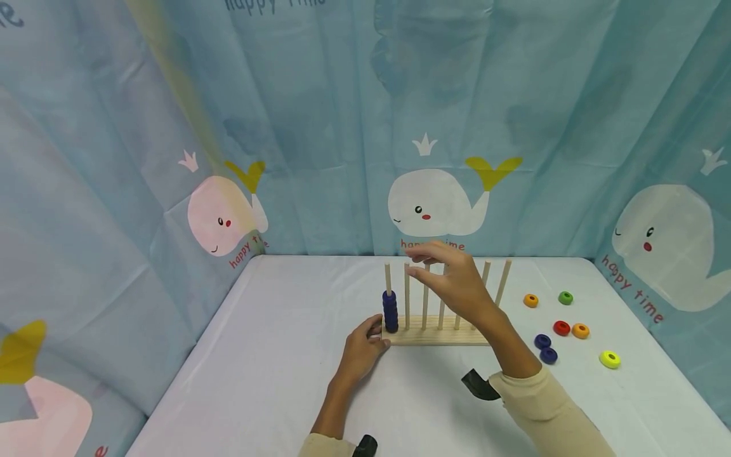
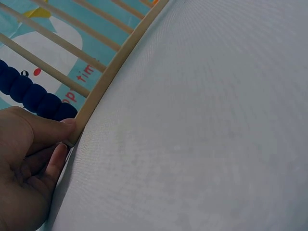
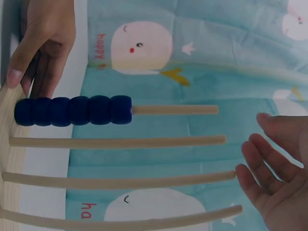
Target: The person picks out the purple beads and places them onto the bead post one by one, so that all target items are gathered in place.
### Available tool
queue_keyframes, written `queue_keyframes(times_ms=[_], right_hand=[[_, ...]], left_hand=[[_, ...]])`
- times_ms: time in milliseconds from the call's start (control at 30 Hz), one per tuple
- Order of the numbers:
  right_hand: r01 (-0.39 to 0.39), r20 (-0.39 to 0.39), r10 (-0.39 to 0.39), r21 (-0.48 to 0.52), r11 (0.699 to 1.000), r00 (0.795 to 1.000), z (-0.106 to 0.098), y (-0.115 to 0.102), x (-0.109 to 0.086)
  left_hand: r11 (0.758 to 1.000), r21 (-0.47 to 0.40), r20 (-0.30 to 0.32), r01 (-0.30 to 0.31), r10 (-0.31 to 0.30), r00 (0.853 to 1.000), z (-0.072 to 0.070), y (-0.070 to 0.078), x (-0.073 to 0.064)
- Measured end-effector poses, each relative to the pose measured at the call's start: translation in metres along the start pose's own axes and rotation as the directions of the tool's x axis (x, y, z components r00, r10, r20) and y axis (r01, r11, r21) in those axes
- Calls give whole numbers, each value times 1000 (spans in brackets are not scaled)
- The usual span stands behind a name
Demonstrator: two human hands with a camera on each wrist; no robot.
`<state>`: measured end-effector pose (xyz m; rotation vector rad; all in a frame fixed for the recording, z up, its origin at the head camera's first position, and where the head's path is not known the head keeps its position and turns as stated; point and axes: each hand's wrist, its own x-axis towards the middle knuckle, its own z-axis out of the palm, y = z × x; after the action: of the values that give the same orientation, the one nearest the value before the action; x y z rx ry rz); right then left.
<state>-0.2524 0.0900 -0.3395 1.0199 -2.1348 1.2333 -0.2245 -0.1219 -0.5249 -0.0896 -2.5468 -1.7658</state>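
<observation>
A wooden peg rack point(image 1: 440, 340) with a row of upright pegs stands on the white table. Dark blue beads point(image 1: 390, 311) are stacked on its leftmost peg, and bare wood of that peg point(image 3: 175, 109) shows above them. My left hand point(image 1: 361, 350) pinches the left end of the base, thumb and fingers at the corner beside the bead stack point(image 2: 36, 98). Over the tops of the pegs hovers my right hand point(image 1: 454, 282), its fingers loosely bent and apart. In the right wrist view nothing lies between the fingers of that hand point(image 3: 279, 178), and the fingertips are near the peg tips.
Loose beads lie right of the rack: two blue ones point(image 1: 549, 355), a red one point(image 1: 561, 328), two orange ones point(image 1: 531, 301), a green one point(image 1: 565, 298) and a yellow one point(image 1: 610, 360). Behind the table hangs a blue whale-print curtain point(image 1: 331, 209).
</observation>
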Motion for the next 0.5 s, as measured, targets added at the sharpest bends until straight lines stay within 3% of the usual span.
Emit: queue_keyframes(times_ms=[133,367,500], right_hand=[[-2,-25,2,-3,1000,1000,-8,0,-9],[-49,-46,49,-6,999,998,-28,-35,-19],[-62,-59,61,-27,998,996,-34,-31,-28]], left_hand=[[1000,11,-9,0,0,1000,1,1,-1],[1000,16,-13,-14,14,1000,0,0,-1],[1000,17,-13,-14,14,1000,0,0,-1]])
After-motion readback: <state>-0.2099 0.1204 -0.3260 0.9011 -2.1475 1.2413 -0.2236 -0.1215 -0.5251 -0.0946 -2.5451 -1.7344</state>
